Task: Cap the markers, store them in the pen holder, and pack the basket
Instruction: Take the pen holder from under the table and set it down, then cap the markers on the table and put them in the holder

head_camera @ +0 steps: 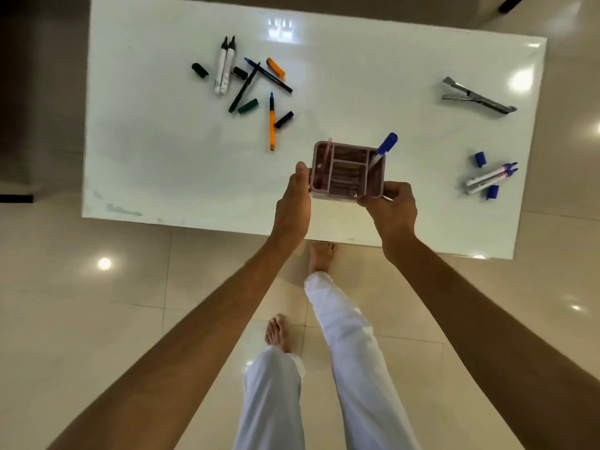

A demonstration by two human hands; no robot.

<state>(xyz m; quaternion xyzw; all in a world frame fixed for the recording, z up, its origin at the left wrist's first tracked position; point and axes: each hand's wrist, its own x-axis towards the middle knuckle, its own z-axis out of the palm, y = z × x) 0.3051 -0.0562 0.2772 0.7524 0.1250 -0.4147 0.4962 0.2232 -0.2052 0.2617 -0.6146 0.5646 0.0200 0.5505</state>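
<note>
Pen holder (347,172), pink, one capped blue marker (384,147) inside; gripped by left hand (293,196) and right hand (391,203) above worktop (162,151).

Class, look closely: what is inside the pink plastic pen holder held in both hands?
One blue-capped white marker stands tilted in the right compartment of the pink plastic pen holder. The other compartments look empty, though the walls and the hands hide parts of the bottom.
</note>
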